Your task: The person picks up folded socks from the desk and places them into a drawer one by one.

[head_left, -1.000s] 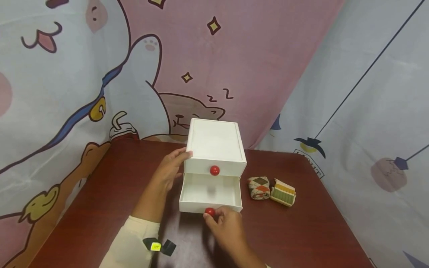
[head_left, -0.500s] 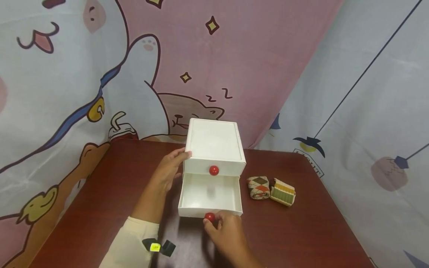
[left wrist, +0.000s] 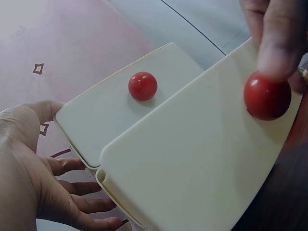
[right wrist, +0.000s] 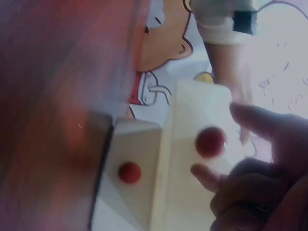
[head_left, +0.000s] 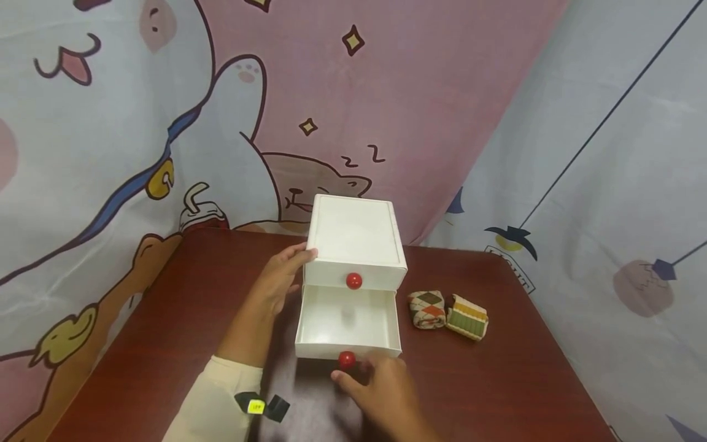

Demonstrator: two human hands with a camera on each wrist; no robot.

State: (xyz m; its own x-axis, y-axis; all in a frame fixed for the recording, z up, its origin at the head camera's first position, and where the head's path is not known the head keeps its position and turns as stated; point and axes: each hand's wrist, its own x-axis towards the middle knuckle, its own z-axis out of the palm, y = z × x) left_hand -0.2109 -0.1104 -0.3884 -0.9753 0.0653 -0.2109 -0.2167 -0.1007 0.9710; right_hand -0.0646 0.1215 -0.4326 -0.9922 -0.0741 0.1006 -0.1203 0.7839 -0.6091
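Note:
A small white two-drawer cabinet [head_left: 356, 230] stands on the table. Its lower drawer [head_left: 331, 319] is pulled out and holds nothing visible; the upper one is closed. My left hand [head_left: 278, 276] rests against the cabinet's left side, thumb at the top front corner, other fingers [left wrist: 77, 187] extended along the side. At the lower drawer's red knob [head_left: 347, 360], my right hand [head_left: 383, 390] has its thumb and index finger spread apart. One fingertip overlaps that knob in the left wrist view; whether it touches is unclear. The right wrist view is blurred.
A folded argyle sock bundle [head_left: 427, 309] and a green-and-yellow striped one [head_left: 467, 317] lie right of the cabinet. Another red knob [head_left: 354, 281] sticks out from the upper drawer. Cartoon-printed cloth [head_left: 386, 92] hangs behind the dark red table [head_left: 497, 393].
The lower drawer has come slightly farther out toward me. My right thumb and index finger have loosened from its knob. My left hand has stayed on the cabinet.

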